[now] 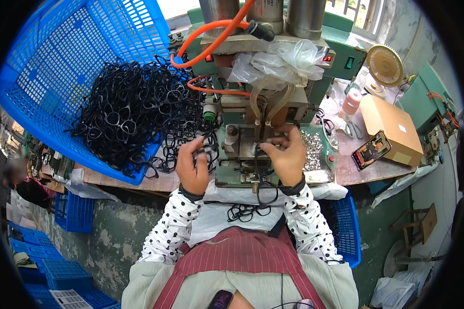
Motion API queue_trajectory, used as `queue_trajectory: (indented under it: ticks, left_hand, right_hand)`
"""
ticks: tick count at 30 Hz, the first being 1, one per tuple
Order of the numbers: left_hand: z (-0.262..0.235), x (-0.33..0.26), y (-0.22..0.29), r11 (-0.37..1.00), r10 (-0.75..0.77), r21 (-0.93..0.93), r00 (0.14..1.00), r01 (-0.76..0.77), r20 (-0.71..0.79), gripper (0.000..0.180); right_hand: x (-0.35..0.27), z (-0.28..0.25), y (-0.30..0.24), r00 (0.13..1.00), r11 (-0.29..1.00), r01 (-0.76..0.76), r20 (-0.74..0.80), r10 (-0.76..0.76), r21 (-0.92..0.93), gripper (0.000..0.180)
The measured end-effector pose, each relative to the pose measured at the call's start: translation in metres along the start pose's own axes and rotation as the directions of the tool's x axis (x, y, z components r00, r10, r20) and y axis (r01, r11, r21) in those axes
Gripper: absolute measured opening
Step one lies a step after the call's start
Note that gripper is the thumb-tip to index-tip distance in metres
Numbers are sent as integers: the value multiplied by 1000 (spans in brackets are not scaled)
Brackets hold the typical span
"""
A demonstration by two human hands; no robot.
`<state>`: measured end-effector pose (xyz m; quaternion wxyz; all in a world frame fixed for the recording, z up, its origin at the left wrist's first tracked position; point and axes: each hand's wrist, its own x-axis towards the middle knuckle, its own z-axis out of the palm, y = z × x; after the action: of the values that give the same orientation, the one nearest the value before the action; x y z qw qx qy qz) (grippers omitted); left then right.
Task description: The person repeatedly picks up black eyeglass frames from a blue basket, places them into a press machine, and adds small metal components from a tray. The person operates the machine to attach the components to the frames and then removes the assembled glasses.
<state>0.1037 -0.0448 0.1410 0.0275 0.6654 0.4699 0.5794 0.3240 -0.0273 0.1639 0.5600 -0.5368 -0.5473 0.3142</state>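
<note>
My right hand (288, 157) is at the green press machine (226, 174), thumb and forefinger pinched on a black eyeglass frame (267, 193) below the press head. Part of that frame is hidden behind the fingers, and the rest hangs down at the machine's front. To the left, my left hand (192, 166) is held in the air with fingers apart and slightly bent, nothing visible in it. Beside it, loose black eyeglass frames (172, 150) spill onto the table. Small shiny metal pieces (311, 150) lie right of my right hand. More black frames (247, 212) rest on my lap.
A large blue plastic basket (41, 98) full of black eyeglass frames tilts at the left. Orange air hoses (203, 49) loop over the machine. At the right are a cardboard box (392, 126), a phone (371, 150), scissors (353, 130) and a small fan (384, 65).
</note>
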Motion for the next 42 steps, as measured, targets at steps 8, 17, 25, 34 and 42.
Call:
queue_trajectory:
  ticks: [8, 17, 25, 34, 42]
  left_hand:
    - [19, 4, 37, 811, 580, -248, 783, -530, 223, 41]
    - [48, -11, 35, 797, 600, -354, 711, -489, 367, 45]
    - [51, -12, 34, 791, 600, -408, 713, -457, 364, 44]
    - [18, -13, 1, 805, 586, -81, 768, -587, 258, 34]
    - [-53, -25, -186, 204, -963, -265, 241, 942, 116, 44]
  right_hand:
    - [-1, 21, 19, 988, 977, 124, -117, -105, 174, 41]
    - [30, -87, 140, 963, 695, -145, -262, -65, -705, 40]
    - [14, -83, 157, 942, 635, 30, -190, -275, -772, 11]
    - [18, -85, 165, 892, 808, 22, -354, -282, -588, 6]
    - [16, -84, 158, 884, 919, -68, -450, -126, -389, 12]
